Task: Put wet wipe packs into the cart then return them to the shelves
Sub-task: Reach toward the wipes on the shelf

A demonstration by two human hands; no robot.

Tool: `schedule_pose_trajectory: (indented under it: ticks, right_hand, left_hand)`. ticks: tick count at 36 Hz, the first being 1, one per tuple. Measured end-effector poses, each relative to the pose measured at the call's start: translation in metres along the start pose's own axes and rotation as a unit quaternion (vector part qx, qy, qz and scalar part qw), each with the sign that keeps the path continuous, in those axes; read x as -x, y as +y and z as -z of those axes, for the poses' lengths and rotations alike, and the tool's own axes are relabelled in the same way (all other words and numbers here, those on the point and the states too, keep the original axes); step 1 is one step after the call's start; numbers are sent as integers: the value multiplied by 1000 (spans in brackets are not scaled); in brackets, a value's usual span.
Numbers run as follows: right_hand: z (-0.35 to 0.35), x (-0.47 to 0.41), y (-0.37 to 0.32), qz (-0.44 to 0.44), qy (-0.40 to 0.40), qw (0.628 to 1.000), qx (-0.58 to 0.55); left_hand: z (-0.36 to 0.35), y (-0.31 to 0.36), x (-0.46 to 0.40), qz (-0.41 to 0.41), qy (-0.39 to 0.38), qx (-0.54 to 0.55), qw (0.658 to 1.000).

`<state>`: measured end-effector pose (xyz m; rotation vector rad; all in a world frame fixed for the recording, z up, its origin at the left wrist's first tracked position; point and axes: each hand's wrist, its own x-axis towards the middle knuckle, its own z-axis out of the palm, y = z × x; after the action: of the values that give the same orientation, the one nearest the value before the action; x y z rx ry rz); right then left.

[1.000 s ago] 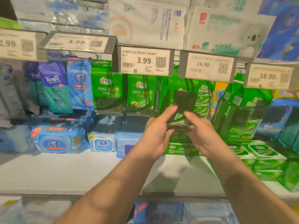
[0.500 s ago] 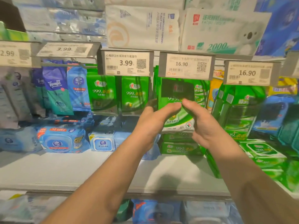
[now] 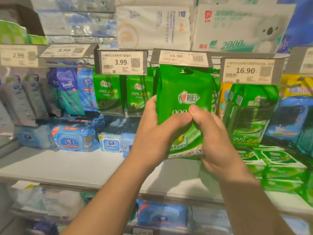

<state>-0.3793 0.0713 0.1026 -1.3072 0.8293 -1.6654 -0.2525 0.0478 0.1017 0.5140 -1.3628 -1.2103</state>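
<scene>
A green wet wipe pack [image 3: 184,92] is held upright in front of the shelf, its hang hole just under a 16.90 price tag [image 3: 182,58]. My left hand [image 3: 157,133] grips its left edge with the thumb across the front. My right hand [image 3: 215,138] grips its lower right side, thumb tip meeting the left thumb on the pack's face. More green packs [image 3: 108,95] hang on hooks to the left. No cart is in view.
Blue and purple wipe packs [image 3: 72,89] hang at the left. Blue lidded packs [image 3: 74,139] lie on the white shelf [image 3: 67,165]. Green multipacks [image 3: 249,116] and flat green packs [image 3: 277,160] fill the right. Tissue bundles [image 3: 152,26] sit on the shelf above.
Both hands have raised the green pack toward the hook under the price tag, and it now sits larger and closer in view. The thumbs have come together on its front.
</scene>
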Motion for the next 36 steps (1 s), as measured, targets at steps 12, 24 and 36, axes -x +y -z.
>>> schedule_pose_trajectory:
  ticks: [12,24,36]
  right_hand:
    - [-29,26,30,15,-80,992,-96]
    - [-118,45,60,-111,-168,966,-163]
    - [-296,90,94,-180,-291,927,-155]
  left_hand:
    - [21,16,46,-40,83,-143,985]
    - [97,37,96,-15,179,-140,974]
    - [237,105,193,-10,346,-144,927]
